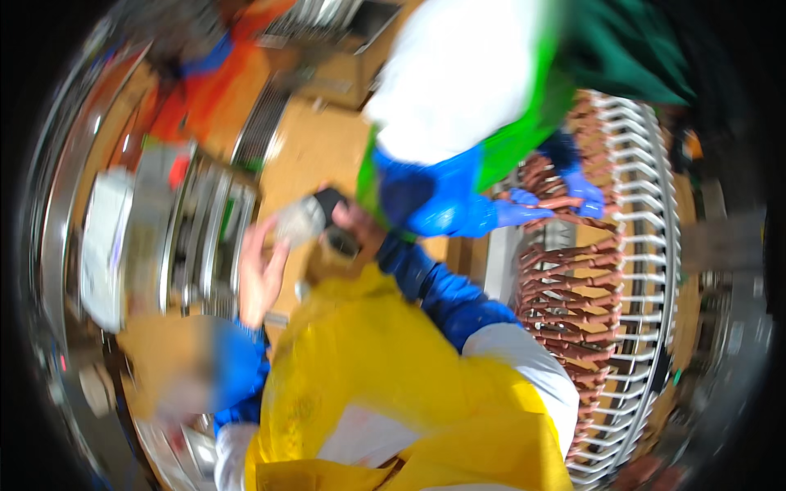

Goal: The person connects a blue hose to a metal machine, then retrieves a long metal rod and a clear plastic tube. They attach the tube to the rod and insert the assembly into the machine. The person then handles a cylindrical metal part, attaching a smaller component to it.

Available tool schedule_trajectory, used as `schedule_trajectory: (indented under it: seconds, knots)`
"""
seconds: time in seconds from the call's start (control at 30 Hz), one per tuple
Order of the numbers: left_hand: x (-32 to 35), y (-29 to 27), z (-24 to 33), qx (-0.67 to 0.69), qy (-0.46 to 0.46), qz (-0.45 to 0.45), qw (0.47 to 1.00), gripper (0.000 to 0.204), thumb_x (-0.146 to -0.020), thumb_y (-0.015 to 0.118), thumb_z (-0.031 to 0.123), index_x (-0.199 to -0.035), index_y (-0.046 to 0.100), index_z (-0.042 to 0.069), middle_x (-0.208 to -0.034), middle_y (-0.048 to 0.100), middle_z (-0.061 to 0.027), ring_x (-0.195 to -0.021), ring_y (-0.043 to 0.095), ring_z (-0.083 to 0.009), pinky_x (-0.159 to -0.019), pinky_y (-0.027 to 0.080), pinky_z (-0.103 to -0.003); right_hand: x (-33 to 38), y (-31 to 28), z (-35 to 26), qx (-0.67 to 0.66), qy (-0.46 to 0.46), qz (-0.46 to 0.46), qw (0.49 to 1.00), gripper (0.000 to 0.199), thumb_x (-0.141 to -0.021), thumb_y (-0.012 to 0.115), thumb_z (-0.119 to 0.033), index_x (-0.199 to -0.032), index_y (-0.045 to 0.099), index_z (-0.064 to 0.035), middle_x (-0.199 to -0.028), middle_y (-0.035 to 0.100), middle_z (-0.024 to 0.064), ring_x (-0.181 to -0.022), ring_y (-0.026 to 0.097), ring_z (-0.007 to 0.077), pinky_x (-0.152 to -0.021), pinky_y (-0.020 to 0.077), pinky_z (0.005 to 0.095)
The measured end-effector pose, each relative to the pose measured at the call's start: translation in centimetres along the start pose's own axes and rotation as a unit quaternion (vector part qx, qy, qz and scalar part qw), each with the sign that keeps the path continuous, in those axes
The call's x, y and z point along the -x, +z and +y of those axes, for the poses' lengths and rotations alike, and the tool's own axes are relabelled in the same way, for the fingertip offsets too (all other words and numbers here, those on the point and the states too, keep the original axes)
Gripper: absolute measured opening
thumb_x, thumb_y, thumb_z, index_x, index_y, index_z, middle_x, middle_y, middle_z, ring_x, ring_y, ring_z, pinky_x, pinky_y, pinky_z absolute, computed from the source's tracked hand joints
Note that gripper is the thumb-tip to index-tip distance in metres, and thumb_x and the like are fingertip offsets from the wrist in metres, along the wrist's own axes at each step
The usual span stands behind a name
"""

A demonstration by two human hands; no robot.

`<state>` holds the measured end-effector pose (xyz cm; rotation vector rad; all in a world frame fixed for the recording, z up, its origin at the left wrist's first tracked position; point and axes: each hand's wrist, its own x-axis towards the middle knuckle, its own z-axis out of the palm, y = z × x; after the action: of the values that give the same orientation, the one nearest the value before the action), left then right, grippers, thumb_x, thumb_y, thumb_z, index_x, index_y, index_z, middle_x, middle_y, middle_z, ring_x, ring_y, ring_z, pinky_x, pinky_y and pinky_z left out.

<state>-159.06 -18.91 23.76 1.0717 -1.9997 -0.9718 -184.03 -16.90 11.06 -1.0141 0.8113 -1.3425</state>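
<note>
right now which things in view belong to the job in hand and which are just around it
Job in hand, apparently:
- pale object with a black end, blurred
- left hand beside it
- right hand at its black end

Around it:
- sausage links
- white hooks beside them
- co-worker's gloved hands, busy at the links

ok so the grey-and-black thing between the person's 2 hands is too smeared to identify. Left hand and right hand are pretty blurry too, so no clue how firmly either grips. Co-worker in white and green gets chopped by the top edge, yellow apron by the bottom. That tan-and-blue shape lower left? Pure mush.
</note>
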Motion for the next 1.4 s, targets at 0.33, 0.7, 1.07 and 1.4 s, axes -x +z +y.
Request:
schedule_trajectory:
  seconds: [0.33,0.7,1.07,1.4]
  knots:
    - [-1.7,2.8,-4.5,-0.011,-0.068,-0.171,0.983,0.036,-0.091,0.079,0.007,-0.125,0.072,-0.002,-0.12,0.071,-0.0139,-0.109,0.069,-0.0195,-0.092,0.055,-0.033,3.2,0.7,0.2,-0.003,0.0,0.057,0.998,0.059,-0.106,0.066,-0.032,-0.154,0.047,-0.0039,-0.132,0.061,0.004,-0.12,0.057,0.0123,-0.104,0.0476,0.0314]
    - [1.8,0.0,2.7,0.337,-0.113,0.029,0.934,0.027,-0.101,0.05,0.0,-0.127,0.059,-0.001,-0.123,0.064,-0.0141,-0.101,0.069,-0.0214,-0.083,0.06,-0.033,4.9,-2.5,2.9,-0.538,0.174,-0.082,0.821,0.086,-0.098,0.052,-0.074,-0.157,0.045,-0.011,-0.133,0.065,0.017,-0.107,0.07,0.0329,-0.089,0.0588,0.0577]
    - [3.0,-2.4,4.0,0.007,-0.068,0.002,0.998,0.017,-0.102,0.068,0.024,-0.1,0.073,0.007,-0.073,0.056,0.0014,-0.064,0.057,-0.0094,-0.059,0.046,-0.029,1.3,1.2,0.3,-0.382,0.198,-0.06,0.901,0.086,-0.103,0.036,-0.076,-0.153,0.045,-0.0061,-0.128,0.068,0.0204,-0.104,0.072,0.0318,-0.085,0.0628,0.0429]
    - [-3.7,-4.3,-1.2,-0.065,0.08,0.114,0.988,0.029,-0.105,0.064,0.035,-0.115,0.068,0.008,-0.084,0.068,-0.0039,-0.065,0.065,-0.0188,-0.059,0.053,-0.034,-3.1,5.2,-4.7,-0.042,-0.021,0.028,0.999,0.065,-0.108,0.056,-0.054,-0.147,0.055,-0.0028,-0.129,0.071,0.0113,-0.112,0.07,0.0203,-0.095,0.057,0.0344]
